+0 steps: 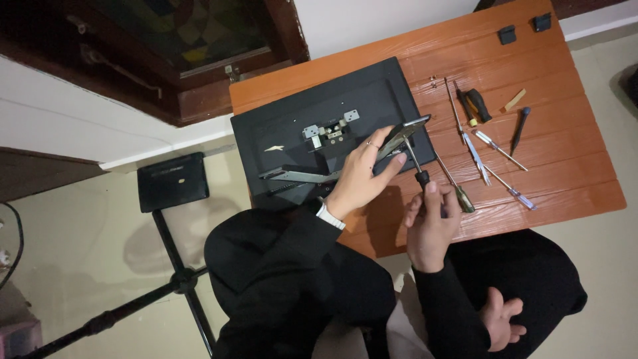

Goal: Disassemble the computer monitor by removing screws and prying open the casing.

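My right hand (432, 229) grips a screwdriver (417, 169), fingers wrapped shut around its black handle, tip up at a metal bracket (399, 136). My left hand (362, 174) pinches that bracket, holding it over a black monitor (292, 126) lying face down on the orange counter (545, 153). Farther right, more screwdrivers (488, 149) lie spread out.

An orange wooden table (565, 166) is carrying a black monitor (319, 116) lying face down, a spread of screwdrivers (475, 149) lying beside it, and — at the far edge — two small black blocks (508, 33).
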